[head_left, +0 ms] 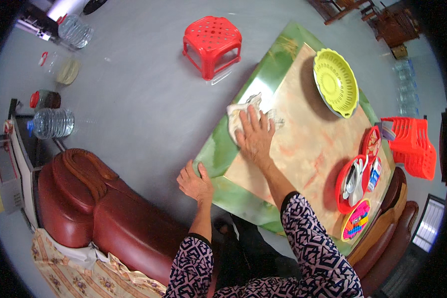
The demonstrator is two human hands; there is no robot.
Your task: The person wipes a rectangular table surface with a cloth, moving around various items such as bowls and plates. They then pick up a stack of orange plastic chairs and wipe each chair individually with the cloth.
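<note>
My right hand (256, 135) lies flat with fingers spread on a crumpled whitish cloth (237, 115), pressing it to the table top. The cloth spans the green border and the beige, marble-patterned middle of the table (303, 154), at its left edge. At the near left corner is my left hand (196, 183), its fingers apart and nothing in it; the thumb is at the table edge, though I cannot tell whether it touches. Farther off on the table stands a yellow-green basket (335, 82), apart from both hands.
Along the table's right side sit a red tray with spoons (343, 191), a bowl of colourful small pieces (355, 221) and a red dish (371, 141). A red stool (212, 44) stands beyond the table. Left are a brown leather sofa (129, 213) and a large water bottle (53, 123).
</note>
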